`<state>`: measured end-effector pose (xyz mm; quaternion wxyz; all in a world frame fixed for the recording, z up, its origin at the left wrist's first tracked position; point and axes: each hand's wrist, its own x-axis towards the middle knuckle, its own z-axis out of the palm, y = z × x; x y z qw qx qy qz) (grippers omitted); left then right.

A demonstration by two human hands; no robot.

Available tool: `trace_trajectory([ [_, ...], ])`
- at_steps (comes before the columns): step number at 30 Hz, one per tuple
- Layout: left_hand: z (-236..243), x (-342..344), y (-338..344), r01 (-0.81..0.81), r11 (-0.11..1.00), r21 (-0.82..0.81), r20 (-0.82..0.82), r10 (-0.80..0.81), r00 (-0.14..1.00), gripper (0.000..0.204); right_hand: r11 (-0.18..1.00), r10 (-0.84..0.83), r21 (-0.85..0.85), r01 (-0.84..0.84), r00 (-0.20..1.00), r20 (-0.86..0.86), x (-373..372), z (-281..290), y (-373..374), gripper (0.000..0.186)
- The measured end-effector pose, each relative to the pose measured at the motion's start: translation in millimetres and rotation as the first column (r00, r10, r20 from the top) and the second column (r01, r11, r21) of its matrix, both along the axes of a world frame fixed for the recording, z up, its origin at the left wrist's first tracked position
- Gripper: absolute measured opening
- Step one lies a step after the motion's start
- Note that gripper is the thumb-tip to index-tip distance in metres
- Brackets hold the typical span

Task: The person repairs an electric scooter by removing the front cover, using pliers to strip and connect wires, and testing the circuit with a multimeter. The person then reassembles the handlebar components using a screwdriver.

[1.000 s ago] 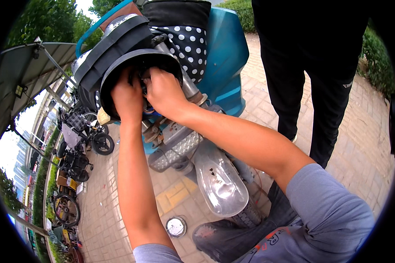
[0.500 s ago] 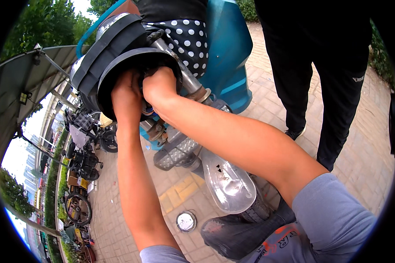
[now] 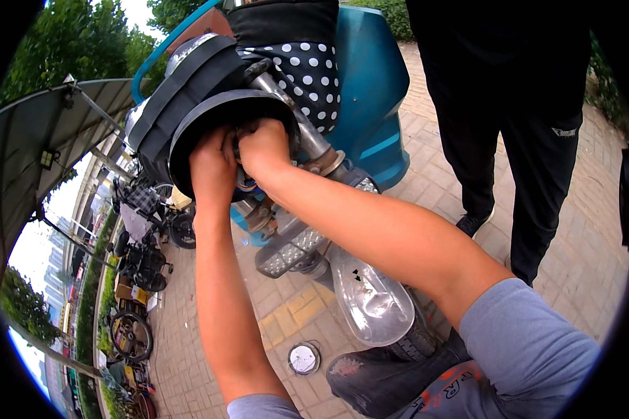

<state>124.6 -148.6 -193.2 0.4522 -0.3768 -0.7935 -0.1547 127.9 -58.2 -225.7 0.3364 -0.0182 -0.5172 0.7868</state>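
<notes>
"Reaching into the black round housing (image 3: 201, 114), are both hands?"
"Yes: the left hand (image 3: 214, 157) toward its left rim, the right hand (image 3: 264, 150) toward its right. Fingertips are hidden; I can't tell what they grip."
"And the housing?"
"Left of the metal tube (image 3: 309, 130), wires (image 3: 249, 186) by its lower rim."

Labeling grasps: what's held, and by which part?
Can't tell: left hand and right hand reach into the round black housing; their fingertips are hidden.
</notes>
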Motion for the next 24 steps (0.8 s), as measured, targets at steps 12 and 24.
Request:
trace_trajectory([
  [12, 0.4, 2.0, 3.9, 0.000, 0.997, 0.072, 0.030, -0.003, 1.000, 0.024, 0.996, 0.010, 0.092, -0.012, 1.000, 0.026, 8.0, 2.7, 9.0, 0.017],
  [24, 3.2, 3.1, 3.5, 0.019, 0.999, 0.030, 0.076, -0.021, 0.997, 0.028, 0.989, -0.017, 0.149, 0.020, 1.000, -0.017, 9.9, 1.2, 10.6, 0.018],
])
